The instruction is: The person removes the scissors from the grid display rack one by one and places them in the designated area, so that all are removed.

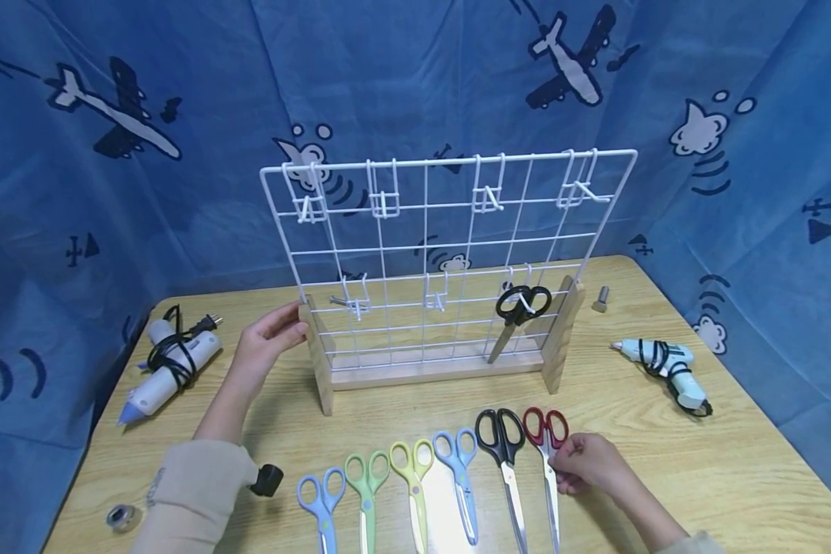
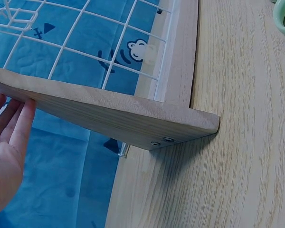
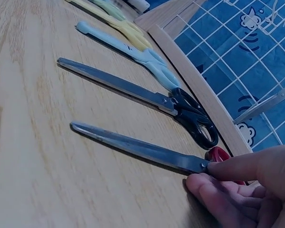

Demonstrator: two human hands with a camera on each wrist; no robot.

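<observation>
My left hand (image 1: 266,338) holds the left wooden upright (image 1: 316,354) of a white wire grid rack (image 1: 425,250), with fingers against the outer face of the wood (image 2: 109,111). My right hand (image 1: 591,464) pinches red-handled scissors (image 1: 550,469) near the pivot as they lie on the table. In the right wrist view, thumb and forefinger meet beside the scissors' blades (image 3: 137,146). Just left lie black-handled scissors (image 1: 507,454). Farther left, a row continues with blue (image 1: 461,477), yellow (image 1: 415,485), green (image 1: 367,488) and another blue pair (image 1: 323,504). Black-handled scissors (image 1: 519,312) hang from a lower right hook.
Several white hooks (image 1: 488,196) are clipped on the grid. A white glue gun (image 1: 173,369) with wrapped cord lies at left, and a mint glue gun (image 1: 665,368) at right. A bolt (image 1: 601,298) stands behind right. A small clear roll (image 1: 121,517) sits at front left.
</observation>
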